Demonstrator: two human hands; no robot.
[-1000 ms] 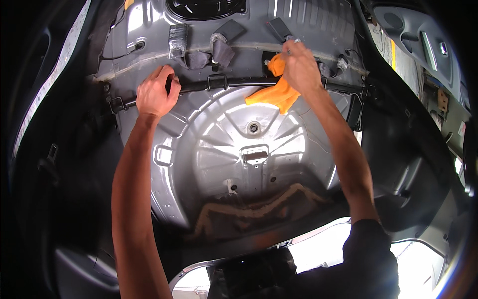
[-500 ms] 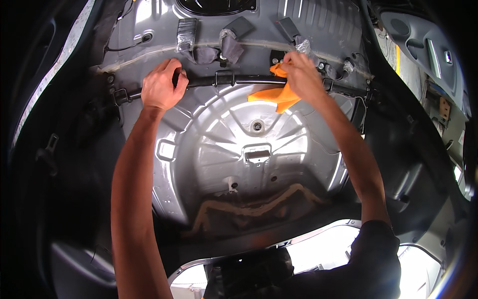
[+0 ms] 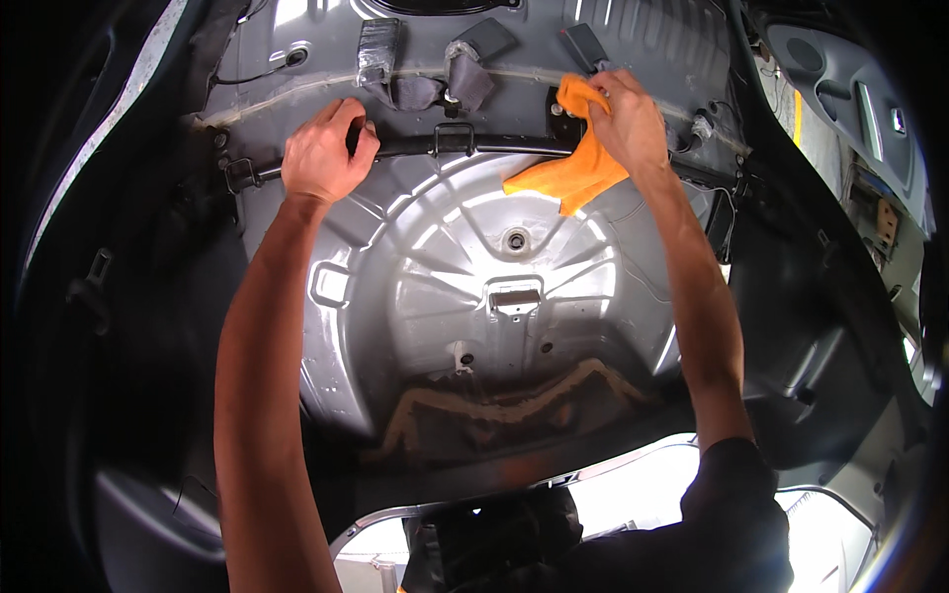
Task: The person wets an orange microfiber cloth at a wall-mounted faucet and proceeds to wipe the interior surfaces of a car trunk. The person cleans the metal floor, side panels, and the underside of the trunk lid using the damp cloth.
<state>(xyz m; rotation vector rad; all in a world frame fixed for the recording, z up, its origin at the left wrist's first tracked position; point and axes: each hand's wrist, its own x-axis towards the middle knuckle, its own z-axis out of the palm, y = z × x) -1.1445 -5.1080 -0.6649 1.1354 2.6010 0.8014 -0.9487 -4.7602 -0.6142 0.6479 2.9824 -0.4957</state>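
A bright orange cloth (image 3: pixel 578 168) is held in my right hand (image 3: pixel 631 124), its fingers closed on the upper part. The rest of the cloth hangs over the black crossbar (image 3: pixel 524 146), its corners lying above the grey metal floor. Further left, my left hand (image 3: pixel 329 153) curls round the same bar, thumb toward the right; the fingertips are partly hidden. Beyond the bar lie grey seat belt buckles: one (image 3: pixel 378 47) wrapped in clear plastic, another (image 3: pixel 484 40) with a bunched strap, and a third (image 3: pixel 583 46) just past my right hand.
The round spare-wheel well (image 3: pixel 445 257) spreads below the bar, with a raised bracket (image 3: pixel 514 296) in its middle. Dark trim panels (image 3: pixel 129 326) flank both sides. A thin wire (image 3: pixel 645 282) runs at the right. A grey door panel (image 3: pixel 860 109) stands outside at the upper right.
My right hand has moved slightly right and up, pulling the orange cloth along, and more of the cloth shows. My left hand stays on the bar. The view has shifted slightly.
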